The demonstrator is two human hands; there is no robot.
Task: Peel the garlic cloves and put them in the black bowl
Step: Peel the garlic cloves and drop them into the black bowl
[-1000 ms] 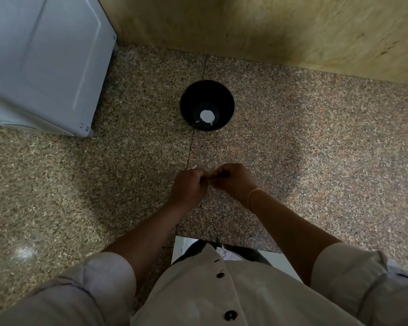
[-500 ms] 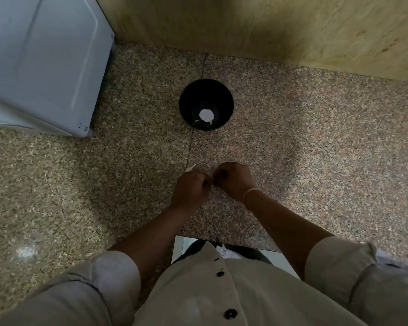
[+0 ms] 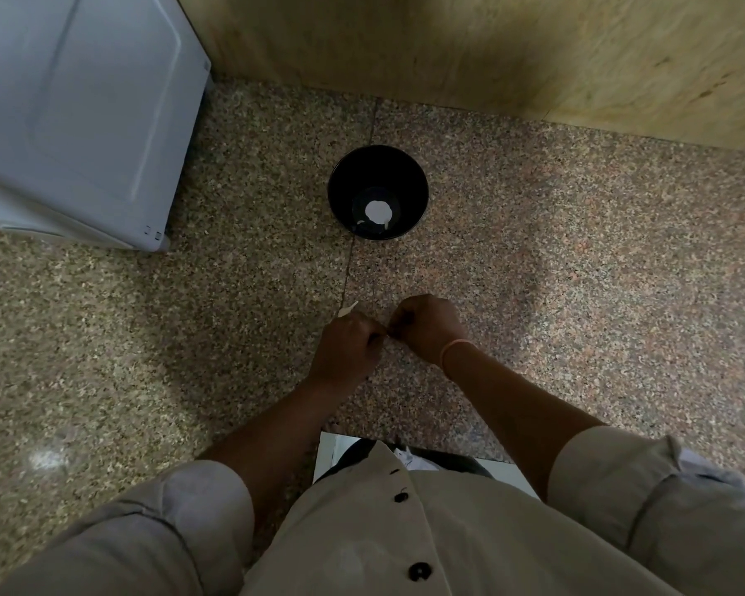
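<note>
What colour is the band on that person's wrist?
The wristband is pale pinkish-orange, seen in the head view.

Counter: speckled stone, polished, faint glare.
Bowl: black, smooth, slight sheen, looks plastic.
Wall: wood-grain panel, matt.
White box: smooth, satin, plastic or painted metal.
Shirt: beige cloth, matt.

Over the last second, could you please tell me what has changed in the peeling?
A pale sliver of skin now pokes out farther beyond the left grip. It and the right grip stay pinched on the mostly hidden garlic clove in the same spot; the black bowl has not moved.
</note>
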